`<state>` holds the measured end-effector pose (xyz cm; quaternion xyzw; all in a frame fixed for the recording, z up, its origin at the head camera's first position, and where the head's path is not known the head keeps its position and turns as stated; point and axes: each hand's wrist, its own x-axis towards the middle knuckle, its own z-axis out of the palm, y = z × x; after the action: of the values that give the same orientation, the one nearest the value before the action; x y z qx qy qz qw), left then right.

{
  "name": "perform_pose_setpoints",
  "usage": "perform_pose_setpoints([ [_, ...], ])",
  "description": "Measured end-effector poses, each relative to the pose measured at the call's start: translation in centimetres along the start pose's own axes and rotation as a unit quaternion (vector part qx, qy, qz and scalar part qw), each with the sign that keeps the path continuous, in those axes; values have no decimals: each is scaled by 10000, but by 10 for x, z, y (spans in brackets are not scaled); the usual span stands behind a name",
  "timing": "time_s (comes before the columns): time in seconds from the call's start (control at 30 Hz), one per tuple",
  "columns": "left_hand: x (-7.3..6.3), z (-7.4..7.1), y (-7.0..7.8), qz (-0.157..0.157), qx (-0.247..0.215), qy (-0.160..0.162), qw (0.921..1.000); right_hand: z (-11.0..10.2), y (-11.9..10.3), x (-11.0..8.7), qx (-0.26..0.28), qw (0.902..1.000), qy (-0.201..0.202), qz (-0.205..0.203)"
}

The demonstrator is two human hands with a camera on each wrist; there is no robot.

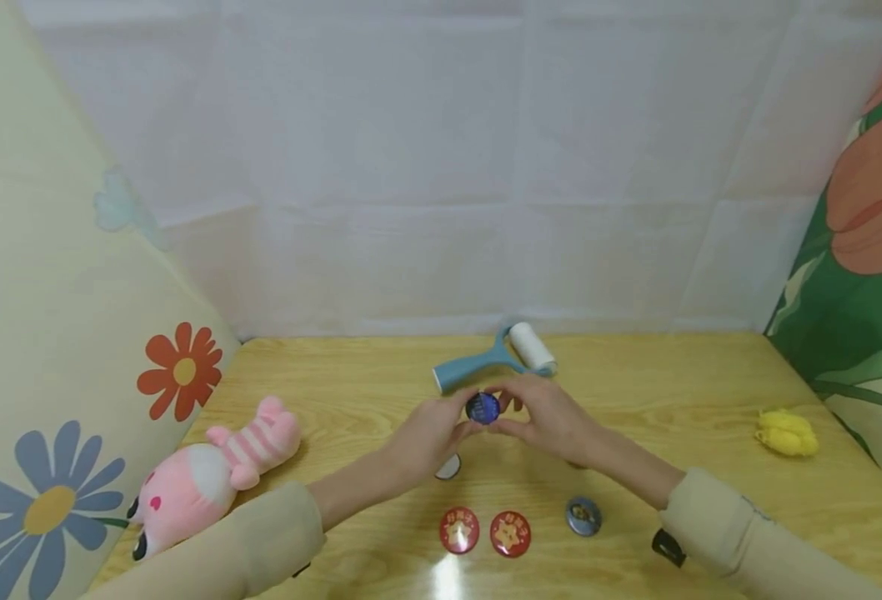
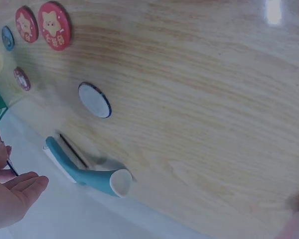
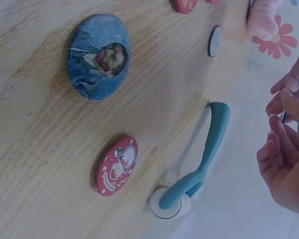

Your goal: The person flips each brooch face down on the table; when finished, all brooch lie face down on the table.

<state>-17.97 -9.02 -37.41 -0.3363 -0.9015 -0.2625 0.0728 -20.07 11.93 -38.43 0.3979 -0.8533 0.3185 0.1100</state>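
Note:
Between both hands a small dark blue round badge [image 1: 483,407] is held up over the table. My left hand [image 1: 424,440] pinches its left edge, and my right hand [image 1: 555,421] pinches the right edge with thumb and fingers. Seen from the right wrist it is nearly edge-on among the fingers. Just below the left hand lies a badge with a white face [image 1: 448,467], partly covered in the head view. A red badge with a winter print [image 3: 117,166] lies on the table under the right arm, hidden from the head view.
Two red star badges [image 1: 459,530] [image 1: 511,534] and a blue portrait badge [image 1: 583,517] lie near the front of the wooden table. Beyond the hands is a teal-handled lint roller [image 1: 478,364]. A pink plush toy [image 1: 208,475] lies left, a yellow item [image 1: 786,432] right.

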Motion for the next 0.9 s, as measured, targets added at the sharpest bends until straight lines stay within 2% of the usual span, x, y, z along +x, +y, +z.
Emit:
perform_pose_setpoints([
  [0.13,6,-6,3,11,53,21,10000,-6,-2,3,-153,9997,182,-74],
  [0.33,11,-13,7,27,124,-25,9999,-12,-3,6,-91,9995,272,-132],
  [0.6,15,-19,11,149,143,87,9997,-14,-2,7,-150,9965,717,-394],
  [0.9,15,-23,15,41,166,0,9999,-13,-1,4,-607,9912,966,-666],
])
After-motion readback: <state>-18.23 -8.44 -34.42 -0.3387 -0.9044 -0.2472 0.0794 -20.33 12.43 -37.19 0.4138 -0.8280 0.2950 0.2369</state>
